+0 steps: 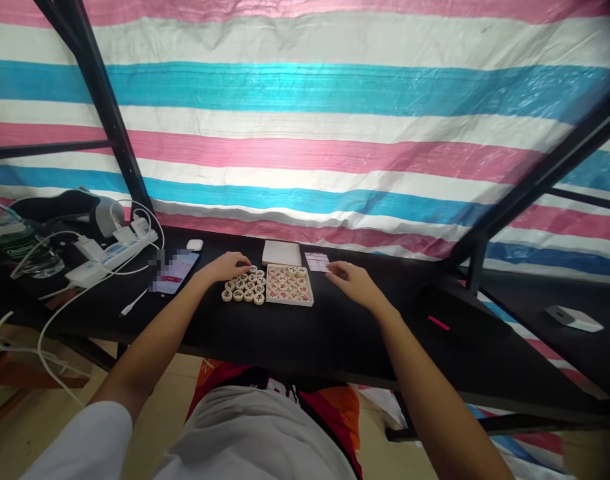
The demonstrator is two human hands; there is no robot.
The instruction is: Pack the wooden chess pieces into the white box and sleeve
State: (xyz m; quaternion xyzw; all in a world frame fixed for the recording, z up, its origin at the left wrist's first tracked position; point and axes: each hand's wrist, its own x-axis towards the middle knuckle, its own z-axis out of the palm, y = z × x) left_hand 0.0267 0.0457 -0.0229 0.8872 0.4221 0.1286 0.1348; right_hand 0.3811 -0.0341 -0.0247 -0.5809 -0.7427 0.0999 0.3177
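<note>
Round wooden xiangqi pieces with dark characters [249, 285] lie in close rows on the black table. My left hand [227, 267] reaches over their back left edge, its fingers curled down onto a piece in the rear row; the exact contact is partly hidden. Beside these rows sits a shallow pale box [289, 302] holding mostly red-lettered pieces [283, 287], with a couple of dark-lettered ones at its back right. To the right of the box, my right hand [353, 281] hovers with loosely bent fingers apart and nothing visible in them, close to a printed card [317, 261].
A pale box lid [281, 253] lies behind the box. On the left are a phone [177, 273], white earbud case [195, 245], power strip [112, 257], cables and a bottle [27, 247]. A pink item [439, 323] and white charger [575, 319] lie right. Metal posts flank the table.
</note>
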